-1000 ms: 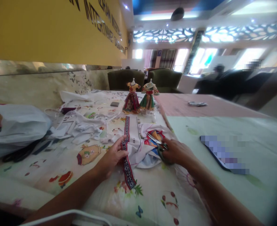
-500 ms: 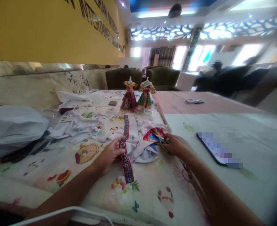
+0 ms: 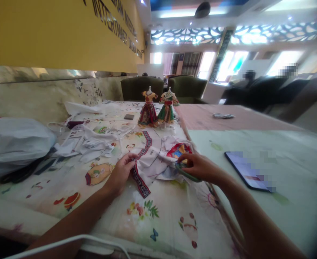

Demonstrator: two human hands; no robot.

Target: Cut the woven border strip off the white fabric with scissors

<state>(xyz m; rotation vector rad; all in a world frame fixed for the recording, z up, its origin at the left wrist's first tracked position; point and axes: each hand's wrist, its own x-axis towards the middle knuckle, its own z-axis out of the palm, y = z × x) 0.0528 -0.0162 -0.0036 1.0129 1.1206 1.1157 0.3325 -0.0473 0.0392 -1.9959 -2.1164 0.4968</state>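
Note:
My left hand (image 3: 124, 172) pinches the edge of a white cloth (image 3: 155, 148) at its patterned border (image 3: 141, 183), a dark band with red edges and a white motif. The border bends at my fingers, and its lower end hangs toward the table's front. My right hand (image 3: 201, 167) is closed round green-handled scissors (image 3: 188, 174), to the right of the cloth. Their blades are hard to make out against the cloth. Just beyond my right fingers lies a red, blue and yellow printed part (image 3: 179, 149) of the bunched fabric.
White cloth scraps (image 3: 90, 145) and a white plastic bag (image 3: 18, 144) lie on the left. Two small dressed doll forms (image 3: 148, 111) stand behind the cloth. A phone (image 3: 248, 172) rests on the right-hand table. A white cable (image 3: 74, 239) crosses the front edge.
My left hand has drawn slightly left and the patterned border now bends sharply. My right hand has dipped, with the scissors lower and their blades less visible.

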